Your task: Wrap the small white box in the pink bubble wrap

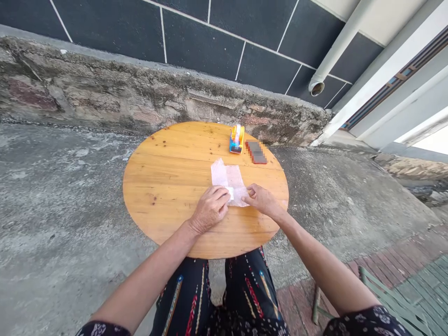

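Note:
A thin whitish sheet [228, 179], like plastic film or paper, lies flat on a round wooden table [164, 186]. My left hand [209, 209] rests on the sheet's near edge with fingers curled, pinching it. My right hand [261, 199] pinches the same near edge from the right side. Between the two hands the edge looks folded over into a small white strip.
A small yellow, blue and orange tape dispenser [236, 138] and a dark flat rectangular object [256, 152] sit at the table's far side. Rough concrete floor surrounds the table, with a stone ledge and dark tiled wall behind. A green slatted chair [402, 298] stands at lower right.

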A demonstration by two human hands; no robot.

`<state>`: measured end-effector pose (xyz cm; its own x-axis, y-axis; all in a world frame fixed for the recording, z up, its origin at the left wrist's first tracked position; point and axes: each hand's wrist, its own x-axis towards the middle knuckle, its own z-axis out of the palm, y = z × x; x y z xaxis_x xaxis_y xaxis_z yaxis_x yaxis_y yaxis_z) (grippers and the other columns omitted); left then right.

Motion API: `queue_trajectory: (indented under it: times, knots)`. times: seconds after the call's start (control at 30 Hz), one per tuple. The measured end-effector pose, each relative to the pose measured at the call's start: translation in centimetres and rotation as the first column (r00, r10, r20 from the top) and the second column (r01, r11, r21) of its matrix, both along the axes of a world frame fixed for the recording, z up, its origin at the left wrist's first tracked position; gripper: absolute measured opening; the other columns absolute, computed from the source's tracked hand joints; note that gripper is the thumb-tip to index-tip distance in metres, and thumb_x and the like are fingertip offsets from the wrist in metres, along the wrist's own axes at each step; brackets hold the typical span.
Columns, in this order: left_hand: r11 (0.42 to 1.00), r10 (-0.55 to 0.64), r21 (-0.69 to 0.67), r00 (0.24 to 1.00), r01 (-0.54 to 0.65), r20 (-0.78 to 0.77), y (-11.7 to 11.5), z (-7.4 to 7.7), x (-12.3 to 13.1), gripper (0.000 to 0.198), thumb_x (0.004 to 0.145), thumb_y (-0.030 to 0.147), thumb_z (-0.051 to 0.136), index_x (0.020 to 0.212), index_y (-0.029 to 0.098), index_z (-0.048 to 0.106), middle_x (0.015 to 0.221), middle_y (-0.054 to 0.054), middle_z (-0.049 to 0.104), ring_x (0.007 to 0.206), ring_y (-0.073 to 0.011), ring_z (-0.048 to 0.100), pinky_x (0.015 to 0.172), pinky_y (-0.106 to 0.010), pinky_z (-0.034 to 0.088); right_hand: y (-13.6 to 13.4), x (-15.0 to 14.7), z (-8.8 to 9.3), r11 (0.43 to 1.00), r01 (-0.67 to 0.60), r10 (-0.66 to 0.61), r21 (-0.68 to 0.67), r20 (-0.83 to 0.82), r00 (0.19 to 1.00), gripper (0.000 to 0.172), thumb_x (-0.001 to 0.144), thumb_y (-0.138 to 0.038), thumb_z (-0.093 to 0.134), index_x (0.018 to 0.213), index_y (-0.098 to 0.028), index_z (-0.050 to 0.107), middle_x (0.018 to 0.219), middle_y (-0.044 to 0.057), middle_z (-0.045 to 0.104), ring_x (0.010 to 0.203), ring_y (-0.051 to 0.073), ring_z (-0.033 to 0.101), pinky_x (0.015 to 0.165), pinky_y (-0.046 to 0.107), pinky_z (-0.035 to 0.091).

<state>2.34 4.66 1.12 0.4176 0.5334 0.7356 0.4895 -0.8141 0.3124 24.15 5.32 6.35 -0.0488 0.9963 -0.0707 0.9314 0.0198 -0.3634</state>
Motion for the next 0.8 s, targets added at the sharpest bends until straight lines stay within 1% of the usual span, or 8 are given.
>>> queue_trajectory:
  times: [0.13,0.2,0.33,0.43,0.63,0.8]
  knots:
    - [1.0,0.003,0.001,1.0,-0.003,-0.005,-0.1,0.0,0.0,0.024,0.079,0.006,0.051,0.096,0.017,0.063,0.102,-0.007,0.065,0.105,-0.024,0.054,0.094,-0.041,0.048,0.2,0.1,-0.2,0.999,0.029,-0.033,-0.046,-0.089,0.996,0.027,0.078,-0.036,0.068,0.094,-0.018,0.056,0.09,0.004,0.065,0.08,0.017,0.061,0.07,0.025,0.04]
    - [1.0,0.003,0.004,1.0,-0.003,-0.005,-0.1,0.0,0.0,0.024,0.079,0.006,0.051,0.096,0.017,0.063,0.102,-0.007,0.065,0.104,-0.0239,0.054,0.094,-0.041,0.048,0.3,0.0,-0.2,0.997,0.048,-0.055,-0.063,-0.11,0.992,0.026,0.079,-0.038,0.066,0.09,-0.018,0.054,0.086,0.003,0.065,0.074,0.016,0.061,0.064,0.024,0.04]
    - [1.0,0.001,0.007,1.0,-0.001,-0.012,-0.2,0.2,0.0,0.022,0.079,0.006,0.052,0.095,0.016,0.063,0.101,-0.008,0.065,0.104,-0.0237,0.054,0.094,-0.04,0.048,0.3,-0.2,0.0,0.989,0.064,-0.087,-0.134,-0.17,0.982,0.024,0.082,-0.04,0.062,0.088,-0.019,0.05,0.065,-0.003,0.061,0.052,0.012,0.058,0.051,0.021,0.037]
    - [1.0,0.005,0.006,1.0,-0.005,-0.006,-0.2,0.3,-0.1,0.022,0.079,0.006,0.052,0.095,0.017,0.063,0.101,-0.008,0.065,0.104,-0.0235,0.054,0.094,-0.039,0.048,0.2,-0.3,0.0,0.983,0.077,-0.111,-0.168,-0.2,0.974,0.024,0.082,-0.039,0.062,0.086,-0.02,0.048,0.054,-0.007,0.055,0.044,0.011,0.055,0.046,0.02,0.035]
    - [1.0,0.003,-0.001,1.0,-0.003,0.003,-0.3,0.2,-0.1,0.022,0.079,0.006,0.051,0.094,0.018,0.063,0.103,-0.007,0.065,0.105,-0.0233,0.054,0.093,-0.039,0.049,0.5,-0.7,-0.7,0.979,0.11,-0.151,-0.172,-0.249,0.957,0.024,0.081,-0.038,0.063,0.085,-0.021,0.048,0.053,-0.008,0.054,0.039,0.01,0.052,0.043,0.019,0.035]
    - [1.0,0.003,-0.013,1.0,-0.003,0.005,-0.4,0.3,-0.1,0.023,0.08,0.006,0.05,0.095,0.018,0.063,0.103,-0.008,0.065,0.105,-0.0233,0.054,0.093,-0.041,0.049,0.8,-1.0,-1.0,0.979,0.122,-0.167,-0.164,-0.297,0.94,0.025,0.078,-0.034,0.067,0.087,-0.02,0.049,0.05,-0.008,0.054,0.036,0.009,0.049,0.041,0.019,0.035]
